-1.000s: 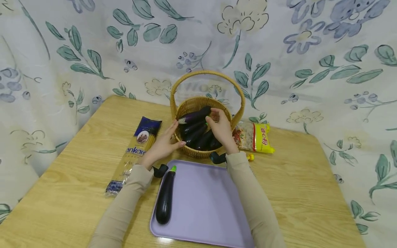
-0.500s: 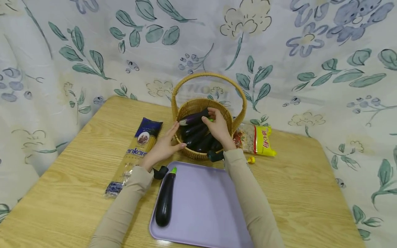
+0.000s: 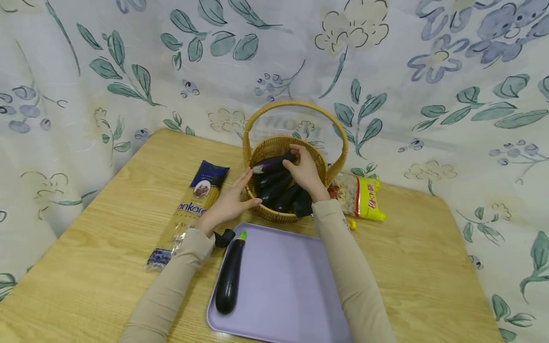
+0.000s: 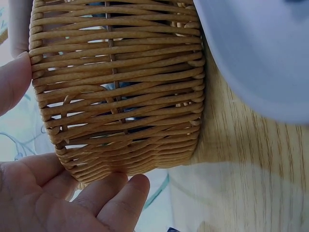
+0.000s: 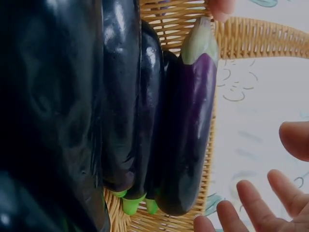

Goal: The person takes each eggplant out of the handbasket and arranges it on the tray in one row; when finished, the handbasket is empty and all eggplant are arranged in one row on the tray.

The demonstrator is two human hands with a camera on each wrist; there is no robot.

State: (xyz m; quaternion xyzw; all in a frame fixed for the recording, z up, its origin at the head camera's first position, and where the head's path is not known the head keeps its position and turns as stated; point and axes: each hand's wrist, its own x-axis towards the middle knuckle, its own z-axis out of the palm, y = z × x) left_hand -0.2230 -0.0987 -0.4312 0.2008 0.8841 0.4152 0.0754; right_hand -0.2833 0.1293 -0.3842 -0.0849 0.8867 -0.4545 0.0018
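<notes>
A wicker basket (image 3: 278, 216) with a tall arched handle holds several dark, glossy eggplants (image 3: 274, 190). Uppermost at the back lies a purple eggplant (image 3: 272, 165) with a pale cap. My left hand (image 3: 231, 197) touches the basket's left side, thumb near the front rim; in the left wrist view its fingers (image 4: 120, 200) rest on the woven wall. Over the basket, my right hand (image 3: 306, 174) is at the right end of the purple eggplant. The right wrist view shows its fingers (image 5: 256, 205) spread, apart from that eggplant (image 5: 188, 140).
In front of the basket lies a lilac tray (image 3: 283, 286) with one eggplant (image 3: 230, 276) along its left side. A pasta packet (image 3: 188, 214) lies to the left. A yellow-ended food bag (image 3: 358, 195) is right of the basket, before a floral curtain (image 3: 386, 95).
The head view has shifted slightly, so the scene sits a little farther right. My right wrist has moved slightly forward over the basket. My left hand stays at the basket's side.
</notes>
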